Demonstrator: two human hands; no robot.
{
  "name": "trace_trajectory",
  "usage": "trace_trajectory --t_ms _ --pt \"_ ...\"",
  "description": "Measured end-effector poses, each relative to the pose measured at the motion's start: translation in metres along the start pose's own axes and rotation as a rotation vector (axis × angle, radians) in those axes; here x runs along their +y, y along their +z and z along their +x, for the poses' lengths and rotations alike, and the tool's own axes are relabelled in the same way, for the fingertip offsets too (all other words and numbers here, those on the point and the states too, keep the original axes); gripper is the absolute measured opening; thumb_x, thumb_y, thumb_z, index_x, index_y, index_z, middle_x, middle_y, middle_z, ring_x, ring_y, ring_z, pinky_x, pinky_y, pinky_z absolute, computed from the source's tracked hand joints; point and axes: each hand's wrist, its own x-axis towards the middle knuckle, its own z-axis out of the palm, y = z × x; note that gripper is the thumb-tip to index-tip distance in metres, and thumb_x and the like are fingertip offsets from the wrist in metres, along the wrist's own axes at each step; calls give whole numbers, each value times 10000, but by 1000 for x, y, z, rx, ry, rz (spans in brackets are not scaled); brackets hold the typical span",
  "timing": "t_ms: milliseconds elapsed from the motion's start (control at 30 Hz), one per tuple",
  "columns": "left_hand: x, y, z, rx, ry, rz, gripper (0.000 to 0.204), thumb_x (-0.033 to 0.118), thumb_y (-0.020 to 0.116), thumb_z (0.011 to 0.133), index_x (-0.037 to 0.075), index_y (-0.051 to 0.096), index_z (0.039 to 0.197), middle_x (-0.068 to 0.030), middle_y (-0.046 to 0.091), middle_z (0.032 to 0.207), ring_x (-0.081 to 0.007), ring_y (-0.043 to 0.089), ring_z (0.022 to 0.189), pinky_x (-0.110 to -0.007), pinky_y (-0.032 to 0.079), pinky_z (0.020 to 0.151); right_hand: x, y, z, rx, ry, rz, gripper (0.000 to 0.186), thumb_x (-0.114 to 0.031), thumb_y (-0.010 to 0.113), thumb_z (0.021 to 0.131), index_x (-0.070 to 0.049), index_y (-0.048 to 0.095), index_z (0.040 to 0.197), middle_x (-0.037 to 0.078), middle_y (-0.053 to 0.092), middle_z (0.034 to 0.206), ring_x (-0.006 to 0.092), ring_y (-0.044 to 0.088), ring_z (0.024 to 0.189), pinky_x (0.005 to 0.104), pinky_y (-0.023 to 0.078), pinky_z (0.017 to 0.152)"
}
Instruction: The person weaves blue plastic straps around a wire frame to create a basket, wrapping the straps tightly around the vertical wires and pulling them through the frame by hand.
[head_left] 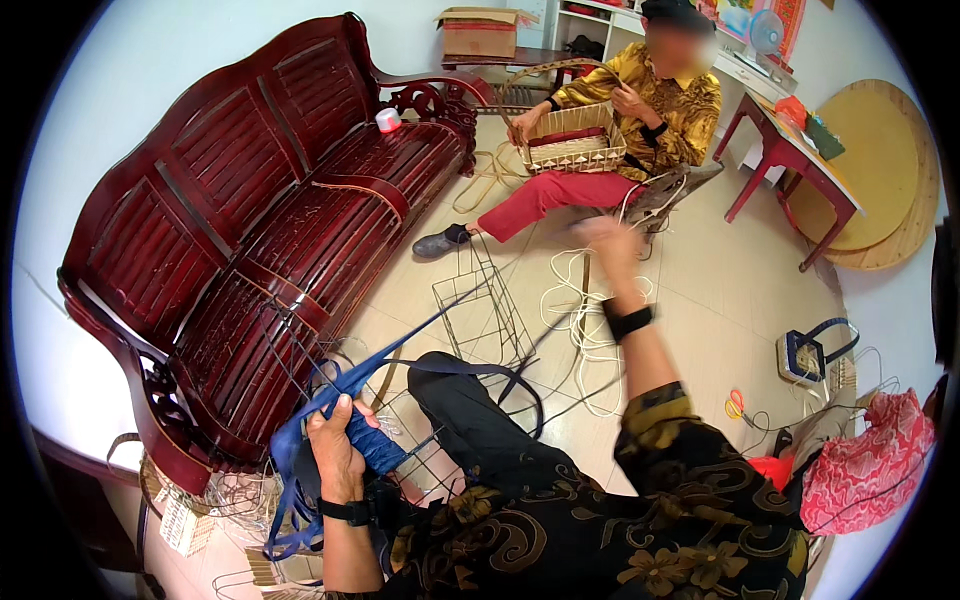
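Observation:
My left hand (338, 448) is closed at the lower left, its thumb pressing a blue flat strap (367, 374) against a wire basket frame (432, 462). Blue strap is woven densely over part of this frame, beside my fingers. Loose blue loops hang left of my wrist, and another length curves over my dark trouser leg. My right hand (610, 245) is stretched far forward and smeared by motion; its fingers cannot be made out. One blue length runs from the frame up towards it, but whether the hand holds that strap cannot be told.
A second wire frame (485, 312) stands ahead, beside coiled white cord (590, 335). A dark red wooden bench (300, 190) runs along the left. Opposite, another person holds a woven basket (575, 150). Orange-handled scissors (736, 404) and a small blue-handled basket (802, 358) lie right.

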Motion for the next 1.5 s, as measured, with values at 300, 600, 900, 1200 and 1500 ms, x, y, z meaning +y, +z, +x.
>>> trace_trajectory --t_ms 300,600,900,1200,1500 --pt "-3 0 2 -25 -29 40 147 130 580 943 10 616 866 -94 645 717 -179 599 622 -285 476 609 -12 -116 9 140 23 -801 373 -150 578 846 -68 634 1205 152 638 1217 330 581 1152 412 435 1005" --pt "2 1 -4 -40 -35 -50 165 120 615 939 -1 567 1041 -112 651 744 -205 616 602 -319 546 596 -233 177 -111 -847 -439 443 260 -146 709 824 -51 677 1064 116 671 935 308 633 880 373 498 798" --pt "-1 3 -1 -17 -66 -87 177 98 612 942 21 497 1052 -123 652 754 -222 621 597 -324 546 605 -154 133 -73 -569 114 350 118 -154 617 890 -46 632 934 122 625 771 225 644 747 358 512 691" --pt "-2 10 2 -100 -71 -70 157 108 613 942 15 512 1020 -125 653 752 -213 621 625 -322 531 616 -203 154 -124 -885 -136 372 240 -249 713 842 -32 648 920 149 661 782 271 633 688 356 492 650" --pt "-3 1 -2 -46 -46 -81 138 129 617 939 -2 611 895 -108 657 747 -190 614 608 -294 519 594 -107 84 -33 -516 -192 74 237 -264 613 898 -41 694 912 103 619 760 192 574 695 362 448 607"
